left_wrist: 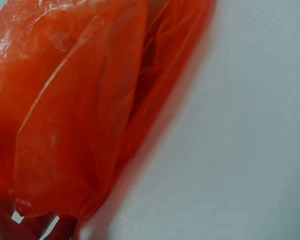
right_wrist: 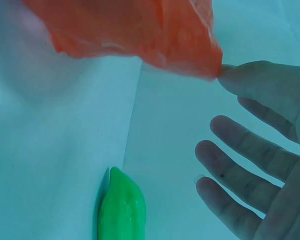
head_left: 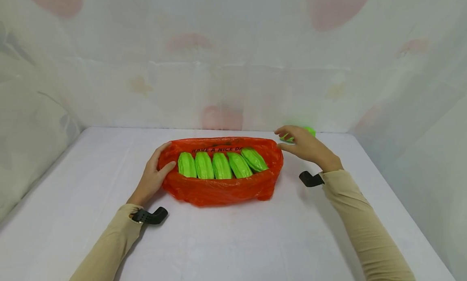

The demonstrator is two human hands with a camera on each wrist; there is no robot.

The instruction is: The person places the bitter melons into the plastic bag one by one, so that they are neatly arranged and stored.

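Observation:
A red plastic bag (head_left: 219,191) with printed lettering lies on the table, its mouth spread wide. Inside, several bright green fruits (head_left: 212,165), long and ridged lengthwise, lie side by side. My left hand (head_left: 151,175) holds the bag's left end, thumb over the rim and fingers along the outside; in the left wrist view, crumpled red plastic hides much of that hand. At the bag's right end is my right hand (head_left: 304,145), thumb tip at the plastic edge and fingers spread apart. Another green fruit (right_wrist: 122,210) lies on the table, partly hidden behind this hand in the head view.
A white cloth covers the table (head_left: 233,240). Pale patterned sheeting (head_left: 255,86) hangs along the back edge and both sides. Each wrist wears a black strap device (head_left: 311,179) that juts inward.

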